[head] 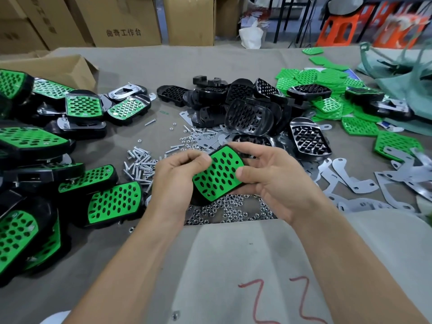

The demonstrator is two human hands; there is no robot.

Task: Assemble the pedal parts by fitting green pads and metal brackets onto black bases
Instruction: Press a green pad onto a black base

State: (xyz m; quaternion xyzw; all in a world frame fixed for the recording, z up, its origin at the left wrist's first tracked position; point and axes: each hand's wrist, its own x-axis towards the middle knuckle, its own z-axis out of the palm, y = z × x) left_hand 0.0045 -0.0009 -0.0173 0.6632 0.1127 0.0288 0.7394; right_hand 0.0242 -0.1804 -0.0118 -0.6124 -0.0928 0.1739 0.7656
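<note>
Nearest the camera, a pale sheet [233,253] with red squiggles [280,300] lay over the grey-covered worktop [98,244]. Just beyond its edge, both hands held one part up above the worktop. The left hand [177,181] had its fingers curled round the part's left side, thumb against the upper left corner. The right hand [275,183] clasped the right side, thumb pressed on the edge and fingers wrapped behind. Between them sat the green pad [217,174], tilted and facing up, seated on a black base [197,201] that showed only as a dark rim beneath it.

Under the hands lay a scatter of nuts [233,211], and just left of them a heap of screws [140,162]. To the right, flat metal brackets [350,181] were strewn loosely over one another. Along the left side, finished pedals [114,202] with green faces were piled up.

Further back at centre stood a heap of bare black bases [247,111], some with brackets beneath. Loose green pads [327,78] spread over the far right. Behind the worktop were cardboard boxes [121,19] and orange stools [339,29].
</note>
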